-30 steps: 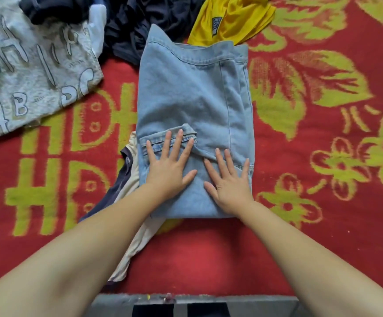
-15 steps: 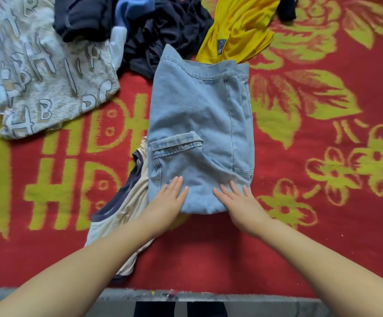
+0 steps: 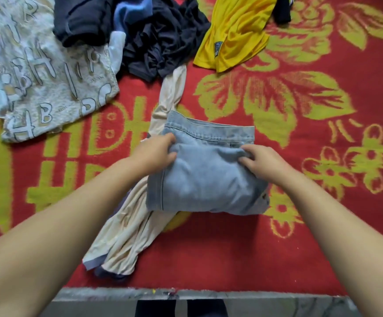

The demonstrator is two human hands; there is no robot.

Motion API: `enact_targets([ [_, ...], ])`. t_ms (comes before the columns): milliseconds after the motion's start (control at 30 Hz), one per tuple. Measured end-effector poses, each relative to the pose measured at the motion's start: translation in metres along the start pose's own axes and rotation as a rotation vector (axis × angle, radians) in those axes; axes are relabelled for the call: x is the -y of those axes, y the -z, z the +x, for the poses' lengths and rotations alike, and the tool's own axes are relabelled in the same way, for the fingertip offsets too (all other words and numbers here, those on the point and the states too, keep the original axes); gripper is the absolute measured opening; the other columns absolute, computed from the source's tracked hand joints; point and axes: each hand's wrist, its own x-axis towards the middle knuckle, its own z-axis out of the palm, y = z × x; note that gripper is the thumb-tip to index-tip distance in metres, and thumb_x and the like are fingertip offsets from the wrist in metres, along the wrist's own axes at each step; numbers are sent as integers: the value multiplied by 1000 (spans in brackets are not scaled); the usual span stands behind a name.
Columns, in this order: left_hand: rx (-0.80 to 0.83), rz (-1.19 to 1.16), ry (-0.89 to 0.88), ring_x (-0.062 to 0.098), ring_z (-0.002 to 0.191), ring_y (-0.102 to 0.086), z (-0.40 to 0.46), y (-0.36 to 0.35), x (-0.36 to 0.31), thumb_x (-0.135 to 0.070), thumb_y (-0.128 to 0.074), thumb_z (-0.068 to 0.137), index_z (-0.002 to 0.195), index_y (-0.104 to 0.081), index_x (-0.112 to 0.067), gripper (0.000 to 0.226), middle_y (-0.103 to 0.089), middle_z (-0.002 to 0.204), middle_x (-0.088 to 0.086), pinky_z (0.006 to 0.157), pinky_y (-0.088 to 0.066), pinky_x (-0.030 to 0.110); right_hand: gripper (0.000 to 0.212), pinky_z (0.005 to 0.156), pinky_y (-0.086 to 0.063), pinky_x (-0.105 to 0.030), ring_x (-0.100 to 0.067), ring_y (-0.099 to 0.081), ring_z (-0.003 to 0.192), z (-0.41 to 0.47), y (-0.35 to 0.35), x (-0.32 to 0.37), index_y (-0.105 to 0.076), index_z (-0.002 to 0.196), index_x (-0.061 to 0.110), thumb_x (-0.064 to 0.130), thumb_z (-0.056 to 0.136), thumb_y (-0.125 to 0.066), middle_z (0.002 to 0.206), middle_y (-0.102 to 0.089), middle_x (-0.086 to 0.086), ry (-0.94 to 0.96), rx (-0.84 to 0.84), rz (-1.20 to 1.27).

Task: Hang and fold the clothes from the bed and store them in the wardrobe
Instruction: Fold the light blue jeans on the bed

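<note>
Gripping the folded denim garment [image 3: 206, 179] at its upper fold, you are pinching it with your left hand [image 3: 155, 152] and right hand [image 3: 262, 160].

Light-blue jeans [image 3: 206, 179], red-and-yellow-green floral blanket [image 3: 323, 213]

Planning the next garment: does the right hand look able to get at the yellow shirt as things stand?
Probably not yet: the right hand is gripping the folded jeans. Nothing lies over the yellow shirt, further up the bed.
</note>
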Motion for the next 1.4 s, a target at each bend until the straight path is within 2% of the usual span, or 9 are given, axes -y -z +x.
enact_targets([
  [67, -167, 200, 6, 30, 129, -41, 5, -26, -5, -40, -46, 94, 137, -43, -19, 49, -49, 137, 8, 110, -22, 51, 26, 107, -26, -50, -29, -54, 114, 10, -24, 7, -55, 116, 17, 12, 93, -44, 115, -63, -8, -128, -150, -146],
  [167, -292, 229, -86, 37, 146, -12, -10, -71, -33, -52, -32, 94, 147, -35, -25, 60, -25, 157, 8, 109, 4, 66, 55, 108, 4, -69, -26, -13, 146, 11, -56, 22, -26, 148, 14, 13, 95, -37, 155, -25, -11, -156, -144, -339],
  [367, -481, 308, -212, 32, 145, -17, -9, -92, -38, -45, -34, 93, 143, -44, -24, 55, -27, 155, 11, 106, -9, 71, 56, 108, 11, -65, -22, 15, 147, 2, -95, 34, -7, 153, 30, 46, 102, -23, 162, 7, 0, -23, -160, -152],
  [567, -482, 292, -232, 25, 143, -20, -15, -122, -25, -48, -37, 91, 146, -35, -21, 62, -29, 154, 10, 108, -12, 67, 59, 106, 4, -68, -28, -3, 144, -3, -114, 14, -25, 148, 20, 43, 94, -21, 157, -19, -8, 33, -274, -128],
  [933, -209, 151, -156, 21, 147, -5, 25, -140, -9, -49, -25, 90, 149, -15, -26, 64, -9, 159, 7, 110, -2, 66, 57, 106, 10, -68, -15, 15, 143, 27, -146, -15, -6, 148, 33, 47, 94, -14, 154, 12, 10, -43, -122, -132],
  [1033, -189, 147, -168, 27, 146, -10, 17, -131, -14, -50, -25, 90, 149, -18, -23, 65, -13, 157, 11, 109, -5, 68, 57, 106, 10, -69, -17, 18, 145, 23, -139, -16, -5, 152, 32, 43, 101, -27, 153, 21, 9, -30, -96, -177],
  [1167, -293, 233, -450, 28, 144, -21, -14, -136, 0, -52, -41, 88, 149, -27, -16, 72, -26, 154, 18, 108, -14, 68, 66, 105, -9, -72, -34, -24, 144, -8, -128, -13, -29, 149, 19, 43, 89, -40, 155, -25, -15, 232, -196, -234],
  [1267, -192, 306, -526, 29, 144, -23, -43, -145, 12, -54, -56, 78, 148, -27, -19, 84, -24, 154, 16, 107, -24, 65, 89, 104, -19, -73, -37, -23, 143, -39, -143, -20, -28, 149, 26, 52, 72, -62, 155, -26, -17, 471, -105, -381],
  [1400, -105, 299, -290, 41, 132, -42, -43, -132, 0, -27, -47, 81, 143, -38, -28, 63, -40, 145, 24, 92, -35, 72, 114, 101, -13, -75, -48, -14, 142, -30, -138, -19, -11, 150, 33, 42, 62, -82, 158, -11, -18, 162, 63, -452],
])
